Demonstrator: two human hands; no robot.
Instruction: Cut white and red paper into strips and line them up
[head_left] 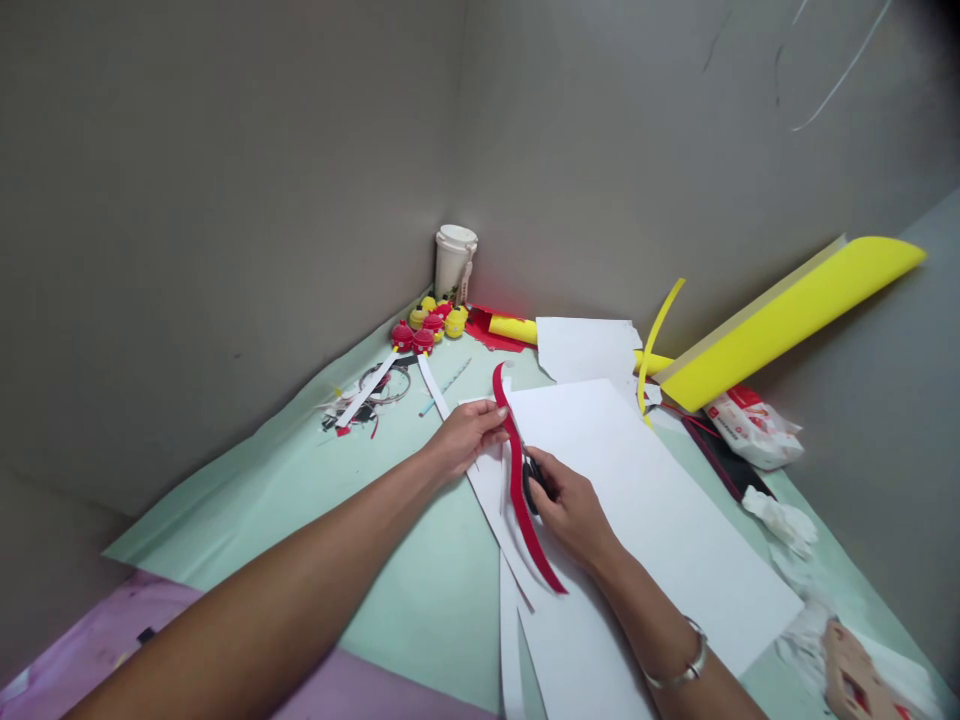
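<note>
My left hand (469, 438) pinches a long, curved red paper strip (519, 490) near its upper part. The strip's lower end hangs free over white paper. In my right hand (574, 500) is a pair of scissors (534, 482) with black handles. Their blades lie close against the red strip, mostly hidden behind it, so I cannot tell whether they touch it. Beneath both hands are a large white sheet (637, 520) and narrow white paper strips (510, 640).
Small red and yellow round ornaments (431, 325) sit near a white cup (454, 258) in the corner. Paper scraps (364, 400) lie at left. A rolled yellow sheet (795, 320) leans at right above a tissue pack (754, 428). A tan phone case (859, 675) lies at lower right.
</note>
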